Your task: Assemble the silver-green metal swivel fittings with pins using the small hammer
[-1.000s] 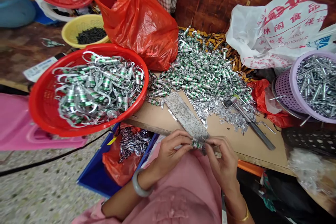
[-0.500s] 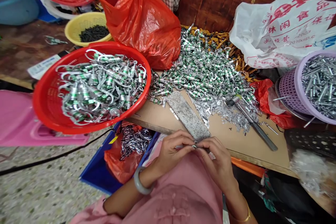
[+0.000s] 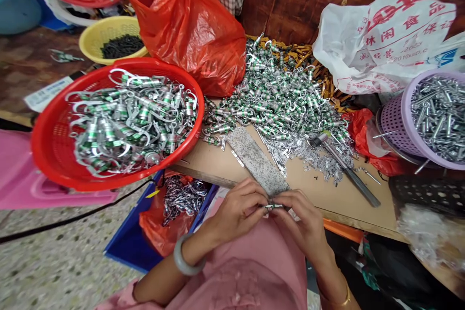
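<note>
Left hand [image 3: 238,210] and right hand [image 3: 301,218] fingers pinch a small metal part [image 3: 272,206]; a white plastic bag [image 3: 385,43] reads "食品" in red.

Wooden board [image 3: 358,198] under heaped metal parts [image 3: 279,101]

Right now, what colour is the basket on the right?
The basket is pale purple with a mesh pattern; it shows best in the head view.
</note>
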Demonstrator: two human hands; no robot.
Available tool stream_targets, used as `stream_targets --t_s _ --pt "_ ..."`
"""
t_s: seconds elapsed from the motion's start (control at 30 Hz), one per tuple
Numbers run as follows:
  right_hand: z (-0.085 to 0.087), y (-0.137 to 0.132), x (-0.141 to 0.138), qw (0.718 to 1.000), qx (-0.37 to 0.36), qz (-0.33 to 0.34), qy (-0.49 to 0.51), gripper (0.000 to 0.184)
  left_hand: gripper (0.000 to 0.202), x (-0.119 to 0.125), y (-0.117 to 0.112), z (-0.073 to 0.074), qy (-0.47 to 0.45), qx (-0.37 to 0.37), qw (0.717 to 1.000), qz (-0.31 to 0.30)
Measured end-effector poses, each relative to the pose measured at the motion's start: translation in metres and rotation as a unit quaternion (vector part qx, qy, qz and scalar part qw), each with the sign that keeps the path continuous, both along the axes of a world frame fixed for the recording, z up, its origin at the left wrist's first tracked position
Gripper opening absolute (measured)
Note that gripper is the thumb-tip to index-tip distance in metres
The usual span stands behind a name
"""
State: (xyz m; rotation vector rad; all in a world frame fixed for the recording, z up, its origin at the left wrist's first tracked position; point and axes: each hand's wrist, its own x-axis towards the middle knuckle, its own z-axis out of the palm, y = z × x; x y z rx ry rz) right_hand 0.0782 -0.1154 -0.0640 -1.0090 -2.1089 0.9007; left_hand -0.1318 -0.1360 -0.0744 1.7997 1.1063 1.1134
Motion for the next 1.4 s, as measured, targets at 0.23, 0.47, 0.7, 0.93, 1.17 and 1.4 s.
stream_targets --t_s 0.23,0.47,0.7,0.93,1.17,1.4 --pt "0.011 -0.012 0.007 0.986 -0.144 -0.029 -0.080 0.014 0.013 0.020 -0.009 -0.013 -0.174 -0.262 0.949 0.013" --pt "-0.009 -0.019 0.028 0.929 -0.352 -0.107 -0.044 0.037 0.038 0.046 -0.027 -0.033 -0.385 -0.444 0.808 0.044" --pt "-0.018 -0.023 0.031 0.918 -0.371 -0.138 -0.012 0.042 0.041 0.066 -0.036 -0.043 -0.405 -0.383 0.817 0.149" --pt "-0.014 0.031 0.035 0.972 -0.104 -0.189 -0.092 0.021 0.041 0.054 -0.027 -0.041 -0.386 -0.352 0.831 0.192" --pt "-0.021 0.080 0.001 0.929 0.043 -0.037 -0.366 0.004 0.042 0.049 -0.024 -0.042 -0.398 -0.354 0.825 0.188" --pt "-0.009 0.083 -0.001 0.890 0.078 -0.049 -0.447 0.009 0.042 0.050 -0.026 -0.047 -0.412 -0.357 0.818 0.185"
